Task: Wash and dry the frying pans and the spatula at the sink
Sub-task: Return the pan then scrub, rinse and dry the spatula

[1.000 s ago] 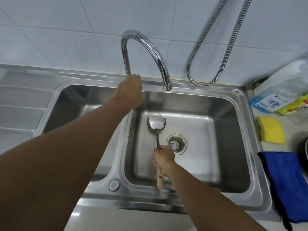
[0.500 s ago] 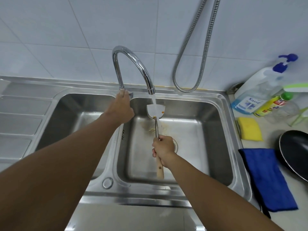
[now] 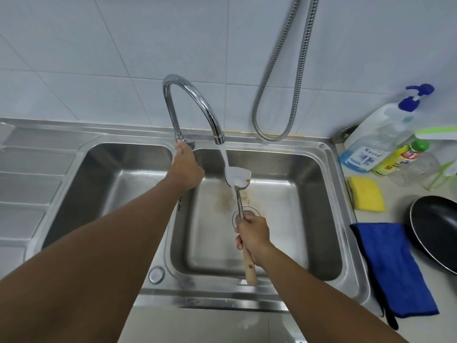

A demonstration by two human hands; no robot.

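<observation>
Spatula [image 3: 238, 175] under faucet [image 3: 197, 100] stream | right hand [image 3: 253, 235]: fingers curled round handle | left hand [image 3: 186, 169] at faucet base: fingers hidden

One cam, head-mounted, wide-angle. It faces forward and steeply down onto the sink [image 3: 222, 293], close in. My left hand [image 3: 186, 169] and right hand [image 3: 252, 233] reach in from the bottom edge. The tiled wall [image 3: 123, 58] fills the top, with the tap [image 3: 173, 115] near centre. A strip of worktop [image 3: 395, 191] runs down the right edge. Straight lines bow near the edges.
</observation>
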